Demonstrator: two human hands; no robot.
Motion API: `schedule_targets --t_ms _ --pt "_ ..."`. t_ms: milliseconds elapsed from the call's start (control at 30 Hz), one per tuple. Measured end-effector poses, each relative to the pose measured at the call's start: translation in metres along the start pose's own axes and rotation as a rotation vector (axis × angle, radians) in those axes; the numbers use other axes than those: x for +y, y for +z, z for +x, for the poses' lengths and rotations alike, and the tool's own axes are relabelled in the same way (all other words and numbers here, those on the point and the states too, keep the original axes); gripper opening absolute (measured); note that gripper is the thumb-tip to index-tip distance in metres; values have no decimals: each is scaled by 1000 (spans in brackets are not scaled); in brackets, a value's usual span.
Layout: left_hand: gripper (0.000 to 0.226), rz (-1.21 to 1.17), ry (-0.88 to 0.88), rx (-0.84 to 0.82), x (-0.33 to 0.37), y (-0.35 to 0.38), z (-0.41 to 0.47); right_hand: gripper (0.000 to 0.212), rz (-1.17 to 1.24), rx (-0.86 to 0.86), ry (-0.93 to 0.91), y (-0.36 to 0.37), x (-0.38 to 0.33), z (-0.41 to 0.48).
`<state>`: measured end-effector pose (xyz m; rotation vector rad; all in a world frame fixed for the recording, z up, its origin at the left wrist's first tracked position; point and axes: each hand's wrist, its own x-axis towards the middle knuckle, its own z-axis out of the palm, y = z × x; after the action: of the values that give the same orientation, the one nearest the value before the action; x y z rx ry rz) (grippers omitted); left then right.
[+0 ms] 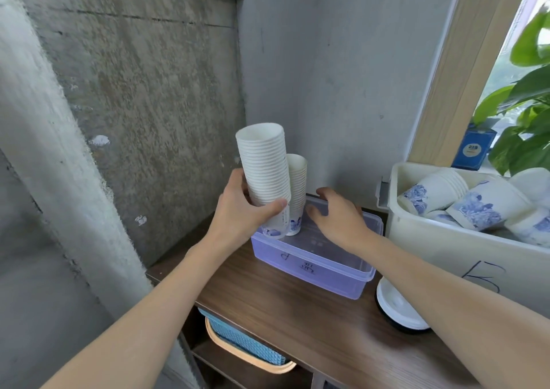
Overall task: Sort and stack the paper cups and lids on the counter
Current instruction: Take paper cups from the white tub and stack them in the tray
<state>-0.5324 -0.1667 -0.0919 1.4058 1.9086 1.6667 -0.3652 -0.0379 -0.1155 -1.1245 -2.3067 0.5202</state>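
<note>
**Left hand clamps the tall cup stack on top of the purple box**

Hard to see plenty here. The left hand wraps the tall stack of paper cups low down: the thumb shows across the front, while the fingers are clamped round the back, mostly hidden. The stack leans, ribbed white rims packed tight, with blue print on the bottom cup. Its base is at the far left corner of the purple box, and I can't tell if it touches the lid. Just behind it a shorter stack stands upright on the lid, partly covered.

The right hand is palm down over the lid, fingers apart and holding nothing. The box is translucent plastic, rectangular, its handwriting unreadable. It sits on a dark wood-grain table.

Right of the box, a white bin, cut off by the frame, holds loose cups lying on their sides. In front of that, round white lids are half hidden by the forearm
</note>
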Motion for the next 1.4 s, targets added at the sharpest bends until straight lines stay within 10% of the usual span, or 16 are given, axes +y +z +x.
schedule_targets --t_ms 1400 --pt "77 215 -85 -30 -18 13 -17 68 -89 -200 -47 -20 -4 -10"
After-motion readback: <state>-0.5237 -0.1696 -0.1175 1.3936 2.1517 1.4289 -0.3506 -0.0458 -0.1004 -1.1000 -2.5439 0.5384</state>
